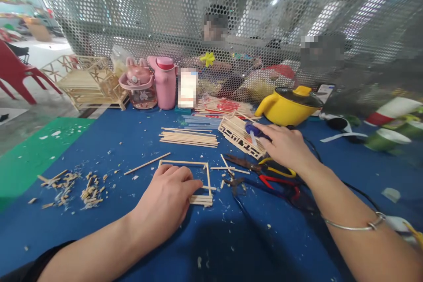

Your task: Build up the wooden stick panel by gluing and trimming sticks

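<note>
My left hand (167, 200) rests palm down on the blue table (139, 141), fingers curled over a small square frame of thin wooden sticks (190, 178) and pressing it flat. My right hand (284, 145) reaches forward and closes its fingers on a blue glue gun (253, 131) lying on a small wooden lattice piece (239, 134). A silver bracelet (355, 224) sits on my right wrist. A bundle of long sticks (188, 137) lies beyond the frame.
Pliers and cutters with red and yellow handles (271, 176) lie under my right arm. A yellow pot (289, 105), two pink bottles (152, 81), a stick-built model (89, 81) and wood scraps (72, 187) surround the work. Two people sit behind the mesh screen (231, 9).
</note>
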`<state>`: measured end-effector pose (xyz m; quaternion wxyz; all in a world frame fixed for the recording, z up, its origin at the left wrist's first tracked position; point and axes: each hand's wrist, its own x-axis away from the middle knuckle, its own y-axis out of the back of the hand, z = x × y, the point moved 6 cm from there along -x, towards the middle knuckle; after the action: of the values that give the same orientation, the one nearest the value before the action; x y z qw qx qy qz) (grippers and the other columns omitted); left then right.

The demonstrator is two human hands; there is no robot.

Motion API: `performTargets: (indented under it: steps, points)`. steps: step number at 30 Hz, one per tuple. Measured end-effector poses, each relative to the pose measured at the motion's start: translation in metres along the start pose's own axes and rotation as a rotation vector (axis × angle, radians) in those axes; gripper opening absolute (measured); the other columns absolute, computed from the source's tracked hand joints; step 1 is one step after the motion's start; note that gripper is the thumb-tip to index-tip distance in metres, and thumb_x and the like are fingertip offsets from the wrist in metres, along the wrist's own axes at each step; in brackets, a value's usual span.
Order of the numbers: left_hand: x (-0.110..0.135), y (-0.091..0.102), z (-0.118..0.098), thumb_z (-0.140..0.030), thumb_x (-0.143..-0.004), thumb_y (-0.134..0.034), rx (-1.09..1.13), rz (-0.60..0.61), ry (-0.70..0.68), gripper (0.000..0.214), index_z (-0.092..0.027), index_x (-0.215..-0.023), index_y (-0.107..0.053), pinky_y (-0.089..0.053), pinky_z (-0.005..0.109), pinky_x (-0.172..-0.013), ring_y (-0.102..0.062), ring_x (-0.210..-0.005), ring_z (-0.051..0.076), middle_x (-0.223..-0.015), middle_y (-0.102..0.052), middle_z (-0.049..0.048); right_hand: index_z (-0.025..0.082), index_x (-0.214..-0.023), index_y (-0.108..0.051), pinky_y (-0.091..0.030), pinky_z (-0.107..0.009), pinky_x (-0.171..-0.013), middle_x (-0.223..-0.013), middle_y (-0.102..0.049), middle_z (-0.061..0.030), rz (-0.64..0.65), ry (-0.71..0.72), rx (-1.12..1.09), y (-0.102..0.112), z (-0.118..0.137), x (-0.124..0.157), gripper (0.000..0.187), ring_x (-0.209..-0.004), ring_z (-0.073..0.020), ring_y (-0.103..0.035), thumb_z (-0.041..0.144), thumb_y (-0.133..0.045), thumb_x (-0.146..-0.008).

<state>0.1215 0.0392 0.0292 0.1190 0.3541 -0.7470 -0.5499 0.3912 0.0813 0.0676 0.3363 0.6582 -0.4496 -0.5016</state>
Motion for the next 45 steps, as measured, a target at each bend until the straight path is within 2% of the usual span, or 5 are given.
performTargets:
  steps: [6,11,17,36,45]
  points:
    - [0.000,-0.003,0.006,-0.004,-0.083,-0.045,0.038,0.022,0.046,0.037,-0.026,-0.101,-0.068,-0.040,0.041,-0.079,-0.059,-0.084,0.022,-0.090,-0.067,0.0019,0.012,-0.119,-0.057,-0.047,-0.042,-0.082,-0.105,-0.068,-0.0140,-0.478,0.076,-0.232,0.075,0.056,0.046,0.040,-0.093,-0.0286,-0.062,0.016,-0.053,-0.080]
    - [0.003,-0.006,0.010,-0.007,-0.087,-0.046,0.102,0.030,0.080,0.031,-0.026,-0.095,-0.068,-0.038,0.039,-0.080,-0.060,-0.085,0.020,-0.089,-0.068,0.0001,0.019,-0.099,-0.064,-0.050,-0.034,-0.079,-0.090,-0.072,-0.0049,-0.159,0.283,-0.632,0.054,0.117,0.073,0.017,-0.086,-0.0188,-0.065,0.017,-0.054,-0.086]
    - [0.006,-0.005,0.009,-0.008,-0.086,-0.046,0.087,0.075,0.122,0.029,-0.026,-0.092,-0.068,-0.037,0.041,-0.083,-0.058,-0.081,0.020,-0.086,-0.066,0.0003,0.017,-0.110,-0.060,-0.051,-0.036,-0.076,-0.094,-0.072,-0.0063,-0.002,0.296,-0.752,0.030,0.131,0.081,0.038,-0.085,-0.0217,-0.066,0.035,-0.069,-0.077]
    - [0.012,-0.007,0.009,-0.022,-0.093,-0.047,0.060,0.049,0.095,0.021,-0.026,-0.092,-0.068,-0.027,0.060,-0.102,-0.062,-0.087,0.019,-0.088,-0.068,0.0002,0.019,-0.110,-0.059,-0.048,-0.032,-0.069,-0.076,-0.065,-0.0019,-0.018,0.240,-0.778,0.027,0.138,0.084,0.033,-0.070,-0.0178,-0.061,0.032,-0.067,-0.080]
    - [0.043,0.048,0.062,-0.039,-0.093,-0.043,0.209,-0.334,0.392,0.031,-0.022,-0.108,-0.064,-0.043,0.043,-0.095,-0.061,-0.098,0.022,-0.103,-0.068,0.0056,0.020,-0.114,-0.057,-0.049,-0.034,-0.070,-0.077,-0.063,-0.0019,-0.023,0.251,-0.763,0.023,0.138,0.086,0.039,-0.071,-0.0182,-0.060,0.031,-0.068,-0.077]
